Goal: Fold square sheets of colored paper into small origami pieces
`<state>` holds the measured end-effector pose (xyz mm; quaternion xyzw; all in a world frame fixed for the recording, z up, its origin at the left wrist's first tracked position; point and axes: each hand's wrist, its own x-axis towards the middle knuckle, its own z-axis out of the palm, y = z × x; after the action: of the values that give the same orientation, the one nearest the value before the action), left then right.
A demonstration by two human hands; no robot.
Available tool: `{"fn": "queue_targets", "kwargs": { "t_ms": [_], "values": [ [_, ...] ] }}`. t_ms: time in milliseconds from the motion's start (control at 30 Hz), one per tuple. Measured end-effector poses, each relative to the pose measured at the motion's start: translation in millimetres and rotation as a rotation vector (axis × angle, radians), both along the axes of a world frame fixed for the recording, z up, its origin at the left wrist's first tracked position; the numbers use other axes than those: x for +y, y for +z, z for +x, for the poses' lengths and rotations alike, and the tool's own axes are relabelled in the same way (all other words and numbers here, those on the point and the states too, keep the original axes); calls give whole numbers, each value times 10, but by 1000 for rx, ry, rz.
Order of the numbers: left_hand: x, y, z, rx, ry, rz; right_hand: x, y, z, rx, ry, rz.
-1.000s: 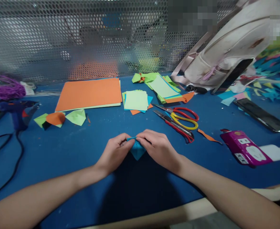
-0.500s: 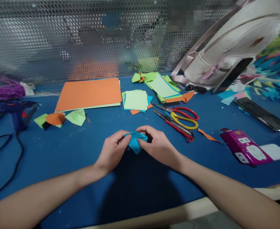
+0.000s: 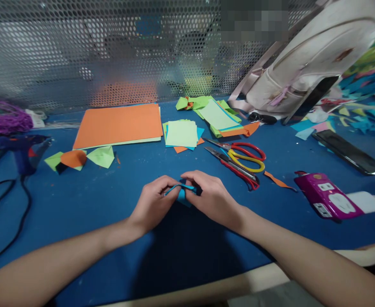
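Observation:
Between my two hands is a small piece of folded blue paper, its upper edge seen almost edge-on. My left hand pinches its left side between thumb and fingers. On the other side, my right hand grips the right part, with the thumb in front. Much of the paper is hidden by the fingers. Beyond my hands lies a stack of square paper sheets, pale green on top. Scissors with red and yellow handles and a red-handled cutter lie right of it.
Orange sheets lie at the back left, with folded green and orange pieces before them. A glue gun with a cable stands at the left. On the right are a purple power strip, a phone and a pale backpack.
The blue paper has tipped from showing its broad face half a second ago to nearly edge-on now. Both hands keep hold, their fingers shifting slightly. The other things have stayed put.

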<state>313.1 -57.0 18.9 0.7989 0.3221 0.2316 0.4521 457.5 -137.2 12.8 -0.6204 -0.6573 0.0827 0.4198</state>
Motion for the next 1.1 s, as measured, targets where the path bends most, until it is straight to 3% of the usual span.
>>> {"fn": "queue_targets", "kwargs": {
  "t_ms": [333, 500, 733, 1100],
  "values": [
    [7, 41, 27, 25, 121, -176, -11, 39, -29, 16, -70, -17],
    [-3, 48, 31, -3, 31, -93, -4, 39, -11, 19, -57, -58],
    [4, 14, 10, -9, 2, -5, -12, 61, -8, 59, -28, -66],
    [8, 12, 12, -7, 3, -60, 2, 74, 9, 157, 11, -117]
  ]
}}
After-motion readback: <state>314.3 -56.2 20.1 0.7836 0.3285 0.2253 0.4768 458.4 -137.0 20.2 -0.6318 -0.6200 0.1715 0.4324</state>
